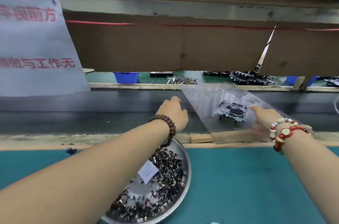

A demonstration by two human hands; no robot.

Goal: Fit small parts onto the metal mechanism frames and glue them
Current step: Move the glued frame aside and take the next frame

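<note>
Dark belt (91, 113) carries a silvery metal frame (231, 112) on clear sheet (201, 99).

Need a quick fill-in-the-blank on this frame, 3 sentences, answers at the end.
1. The metal mechanism frame sits on a clear plastic ____.
2. The round metal tray of small dark parts lies on the ____-coloured mat, under the left forearm.
3. The right hand, with a red and white bead bracelet at the wrist, holds the near edge of the sheet, while the left hand wears a ____ bead bracelet.

Missing words: sheet; green; brown
</note>
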